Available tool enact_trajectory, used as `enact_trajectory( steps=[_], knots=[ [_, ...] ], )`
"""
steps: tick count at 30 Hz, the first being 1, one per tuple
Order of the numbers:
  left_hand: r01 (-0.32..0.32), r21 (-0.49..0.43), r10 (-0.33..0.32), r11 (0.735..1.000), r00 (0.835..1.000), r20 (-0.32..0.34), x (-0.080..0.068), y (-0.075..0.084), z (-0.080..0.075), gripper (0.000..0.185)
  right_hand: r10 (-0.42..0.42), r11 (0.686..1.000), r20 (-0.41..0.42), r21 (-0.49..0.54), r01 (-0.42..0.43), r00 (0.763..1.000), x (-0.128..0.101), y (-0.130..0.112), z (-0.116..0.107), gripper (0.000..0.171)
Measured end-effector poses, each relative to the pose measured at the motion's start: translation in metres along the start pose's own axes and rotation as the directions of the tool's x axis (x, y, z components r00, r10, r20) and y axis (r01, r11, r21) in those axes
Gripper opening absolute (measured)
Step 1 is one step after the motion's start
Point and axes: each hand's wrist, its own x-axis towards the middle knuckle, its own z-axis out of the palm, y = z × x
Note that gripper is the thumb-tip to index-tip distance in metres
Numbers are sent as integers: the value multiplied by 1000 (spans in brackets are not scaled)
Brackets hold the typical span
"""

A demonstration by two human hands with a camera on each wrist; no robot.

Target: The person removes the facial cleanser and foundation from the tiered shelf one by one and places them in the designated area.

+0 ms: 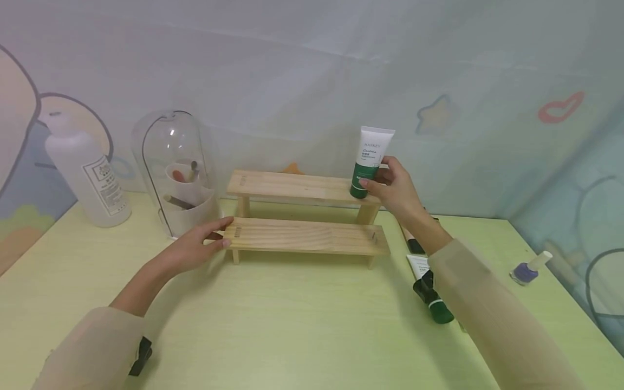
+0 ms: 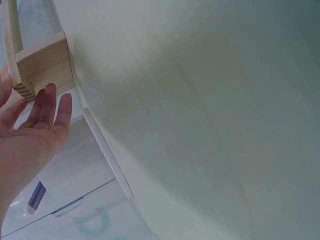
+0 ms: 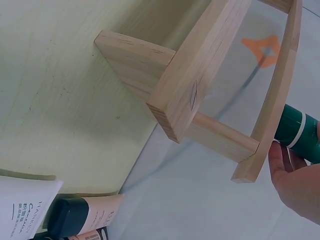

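A two-step wooden shelf (image 1: pixel 292 187) stands on the table. My right hand (image 1: pixel 394 187) grips a white and green squeeze tube (image 1: pixel 372 149) near its green cap, with thumb and fingers on either side. The tube is cap down at the right end of the upper step; in the right wrist view its green cap (image 3: pixel 290 125) meets that board. At the left end of the lower step (image 1: pixel 307 236), my left hand (image 1: pixel 197 246) holds the board's end between thumb and fingers. Some of its fingers (image 2: pixel 47 107) reach beside the shelf's leg in the left wrist view.
A clear domed brush holder (image 1: pixel 190 211) stands left of the shelf, beyond it a large white bottle (image 1: pixel 90 168). Under my right forearm lie another white and green tube (image 1: pixel 441 311) and a beige tube with a dark cap (image 1: pixel 414 246). Purple nail polish (image 1: pixel 525 272) is far right.
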Motion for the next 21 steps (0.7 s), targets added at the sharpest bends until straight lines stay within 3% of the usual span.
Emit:
enact_trajectory(
  steps=[21],
  knots=[
    [-12, 0, 12, 1000, 1000, 2, -1, 1, 0, 53, -25, 1000, 7, -16, 25, 1000, -10, 0, -7, 55]
  ],
)
